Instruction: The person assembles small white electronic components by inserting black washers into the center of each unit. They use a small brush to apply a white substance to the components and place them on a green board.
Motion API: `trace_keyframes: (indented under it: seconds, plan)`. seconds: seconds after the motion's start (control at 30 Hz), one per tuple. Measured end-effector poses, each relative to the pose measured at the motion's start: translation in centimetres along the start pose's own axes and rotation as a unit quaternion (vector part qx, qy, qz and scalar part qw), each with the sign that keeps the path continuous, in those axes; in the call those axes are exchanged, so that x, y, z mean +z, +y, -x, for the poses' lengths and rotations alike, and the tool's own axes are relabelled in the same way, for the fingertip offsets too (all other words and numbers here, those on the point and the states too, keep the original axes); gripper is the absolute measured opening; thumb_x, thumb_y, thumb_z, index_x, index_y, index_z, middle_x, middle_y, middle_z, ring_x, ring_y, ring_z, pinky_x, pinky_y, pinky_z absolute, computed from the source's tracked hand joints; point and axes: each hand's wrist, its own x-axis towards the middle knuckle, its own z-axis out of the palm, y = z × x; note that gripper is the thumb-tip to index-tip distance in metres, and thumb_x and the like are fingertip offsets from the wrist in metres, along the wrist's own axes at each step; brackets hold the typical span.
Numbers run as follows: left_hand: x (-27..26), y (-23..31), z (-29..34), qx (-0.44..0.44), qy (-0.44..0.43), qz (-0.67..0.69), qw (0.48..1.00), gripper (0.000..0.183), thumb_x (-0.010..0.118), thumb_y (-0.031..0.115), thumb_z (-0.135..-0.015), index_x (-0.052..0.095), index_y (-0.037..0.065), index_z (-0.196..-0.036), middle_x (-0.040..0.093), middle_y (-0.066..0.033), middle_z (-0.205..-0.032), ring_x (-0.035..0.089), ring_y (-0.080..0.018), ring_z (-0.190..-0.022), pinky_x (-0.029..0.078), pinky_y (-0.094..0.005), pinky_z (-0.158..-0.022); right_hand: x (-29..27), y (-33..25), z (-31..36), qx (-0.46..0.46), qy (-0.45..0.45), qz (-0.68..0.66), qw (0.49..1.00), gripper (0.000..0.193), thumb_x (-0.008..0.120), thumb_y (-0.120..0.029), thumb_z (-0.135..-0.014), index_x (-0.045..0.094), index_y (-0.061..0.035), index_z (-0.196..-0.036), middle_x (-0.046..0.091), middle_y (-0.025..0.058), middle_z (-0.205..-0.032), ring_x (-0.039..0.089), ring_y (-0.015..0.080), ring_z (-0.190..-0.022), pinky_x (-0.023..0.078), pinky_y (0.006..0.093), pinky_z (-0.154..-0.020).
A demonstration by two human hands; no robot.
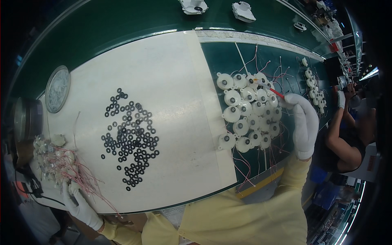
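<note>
My right hand (pixel 301 124), in a white glove, grips a thin red-handled brush (pixel 277 93). Its pale tip points left and reaches one of the white round motor-like parts (pixel 232 98) at the far side of their cluster. These parts sit close together, with dark centres and thin red and white wires. At the lower left, my gloved left hand (pixel 83 208) is at the near edge of a heap of similar wired parts (pixel 57 161). Its fingers look stretched and apart, with the tips against the heap. Whether they touch a single part is hard to see.
Many small black rings (pixel 132 139) lie scattered on the white board (pixel 179 102). A round clear dish (pixel 58 90) stands at the left edge. White housings (pixel 243 11) rest on the green surface at the back. Another person (pixel 347 139) works at the right, beside more white parts (pixel 313 87).
</note>
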Motion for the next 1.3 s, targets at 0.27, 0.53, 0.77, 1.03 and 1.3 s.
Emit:
trace_keyframes:
  seconds: [0.27, 0.53, 0.77, 1.03, 1.3]
  plan:
    - [0.0, 0.2, 0.0, 0.014, 0.006, -0.020, 1.000, 0.035, 0.052, 0.000, -0.096, 0.053, -0.004, -0.131, 0.056, -0.0130, -0.130, 0.053, -0.0209, -0.116, 0.041, -0.0332, -0.101, 0.2, 0.3, 0.1, 0.008, -0.009, -0.003, 1.000, 0.021, 0.046, -0.001, -0.096, 0.061, 0.0051, -0.108, 0.066, 0.0134, -0.102, 0.065, 0.0190, -0.092, 0.049, 0.0293, -0.085]
    - [0.3, 0.6, -0.1, 0.034, 0.010, -0.050, 0.998, 0.035, 0.053, 0.001, -0.096, 0.053, -0.005, -0.130, 0.058, -0.0130, -0.128, 0.052, -0.0218, -0.119, 0.040, -0.0334, -0.103, 0.3, -0.1, 0.1, 0.006, 0.011, -0.007, 1.000, 0.020, 0.047, -0.002, -0.095, 0.062, 0.0045, -0.107, 0.066, 0.0131, -0.103, 0.064, 0.0187, -0.090, 0.049, 0.0291, -0.083]
    - [0.0, 0.3, 0.0, 0.002, 0.004, -0.007, 1.000, 0.035, 0.052, 0.000, -0.096, 0.053, -0.004, -0.130, 0.057, -0.0123, -0.129, 0.053, -0.0200, -0.115, 0.041, -0.0320, -0.101, 0.2, 0.0, 0.1, -0.043, -0.015, 0.053, 0.998, 0.020, 0.049, -0.002, -0.093, 0.063, 0.0021, -0.107, 0.067, 0.0131, -0.104, 0.064, 0.0213, -0.090, 0.049, 0.0304, -0.083]
    - [0.0, 0.5, 0.0, -0.002, 0.001, -0.023, 1.000, 0.035, 0.053, 0.007, -0.097, 0.052, -0.004, -0.131, 0.057, -0.0125, -0.130, 0.049, -0.0215, -0.123, 0.036, -0.0336, -0.106, 0.7, -0.6, -0.5, -0.018, -0.023, 0.035, 0.999, 0.021, 0.048, -0.001, -0.093, 0.063, 0.0025, -0.107, 0.067, 0.0132, -0.105, 0.063, 0.0205, -0.091, 0.049, 0.0305, -0.082]
    - [0.1, 0.1, 0.1, -0.014, 0.006, 0.016, 1.000, 0.037, 0.052, 0.002, -0.096, 0.051, -0.004, -0.132, 0.056, -0.0129, -0.130, 0.052, -0.0206, -0.118, 0.040, -0.0326, -0.102, -1.0, -0.4, 1.2, 0.001, 0.006, 0.049, 0.999, 0.025, 0.045, -0.003, -0.095, 0.061, 0.0059, -0.112, 0.066, 0.0145, -0.104, 0.064, 0.0198, -0.093, 0.049, 0.0305, -0.086]
